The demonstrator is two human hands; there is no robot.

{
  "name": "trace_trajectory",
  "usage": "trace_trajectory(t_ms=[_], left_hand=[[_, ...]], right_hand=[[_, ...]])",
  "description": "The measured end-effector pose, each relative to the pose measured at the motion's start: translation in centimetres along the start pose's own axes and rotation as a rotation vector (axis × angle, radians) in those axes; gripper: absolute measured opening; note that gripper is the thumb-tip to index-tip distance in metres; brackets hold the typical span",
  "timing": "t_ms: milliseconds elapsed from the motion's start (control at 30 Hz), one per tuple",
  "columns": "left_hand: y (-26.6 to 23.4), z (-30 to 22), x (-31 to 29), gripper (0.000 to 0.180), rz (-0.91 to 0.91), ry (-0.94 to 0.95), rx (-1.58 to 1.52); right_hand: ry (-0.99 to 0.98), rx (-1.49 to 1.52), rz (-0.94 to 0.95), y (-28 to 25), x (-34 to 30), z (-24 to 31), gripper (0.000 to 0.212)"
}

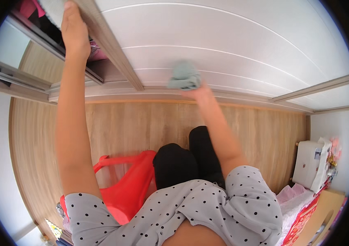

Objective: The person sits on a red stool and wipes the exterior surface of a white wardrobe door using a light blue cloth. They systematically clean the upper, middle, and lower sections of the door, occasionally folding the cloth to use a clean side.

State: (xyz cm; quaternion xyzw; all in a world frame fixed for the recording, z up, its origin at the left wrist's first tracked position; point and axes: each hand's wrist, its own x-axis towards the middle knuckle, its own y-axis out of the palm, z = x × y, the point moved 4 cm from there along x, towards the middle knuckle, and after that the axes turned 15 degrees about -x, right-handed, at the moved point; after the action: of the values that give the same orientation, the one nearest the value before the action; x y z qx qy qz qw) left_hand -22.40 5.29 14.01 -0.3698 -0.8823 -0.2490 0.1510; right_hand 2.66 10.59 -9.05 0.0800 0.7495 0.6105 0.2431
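Note:
A white sliding wardrobe door [240,37] with thin horizontal lines fills the upper part of the view. Against its lower part, my right hand [199,92] presses a folded grey-green cloth [185,76]; hand and cloth are slightly blurred. Stretched far up on the left, my left hand [75,35] grips the door's brown side frame [109,41]. Some of its fingers are hidden. Beside that hand the wardrobe stands partly open, with pink and dark clothes [97,52] showing inside.
A red plastic chair [129,184] stands on the wooden floor [133,119], left of my black-clad legs. Left of the opening is a mirrored door panel [39,61]. At right sit a white box-shaped appliance [307,164] and pink and red bags [297,205].

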Motion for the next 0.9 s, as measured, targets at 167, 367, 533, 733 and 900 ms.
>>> trace_trajectory(t_ms=[167,367,533,733,900], left_hand=[[-1.8,0.9,1.6,0.057,-0.111,0.034,0.210],[-0.1,-0.2,0.4,0.063,-0.188,0.031,0.094],[0.1,-1.5,0.3,0.064,-0.151,0.019,0.108],[2.5,-1.8,-1.6,0.070,-0.249,0.033,0.188],[3.6,-2.1,-2.2,0.068,-0.308,0.070,0.125]], right_hand=[[-0.350,-0.177,-0.418,-1.0,-9.0,9.7,0.020],[-0.680,-0.406,-0.363,-4.8,-10.4,12.7,0.026],[-0.516,-0.273,-0.450,-1.8,-16.2,17.5,0.026],[-0.798,-0.437,-0.641,-6.3,-27.0,32.3,0.024],[-1.395,-0.574,-1.064,-6.3,-30.1,33.4,0.015]])
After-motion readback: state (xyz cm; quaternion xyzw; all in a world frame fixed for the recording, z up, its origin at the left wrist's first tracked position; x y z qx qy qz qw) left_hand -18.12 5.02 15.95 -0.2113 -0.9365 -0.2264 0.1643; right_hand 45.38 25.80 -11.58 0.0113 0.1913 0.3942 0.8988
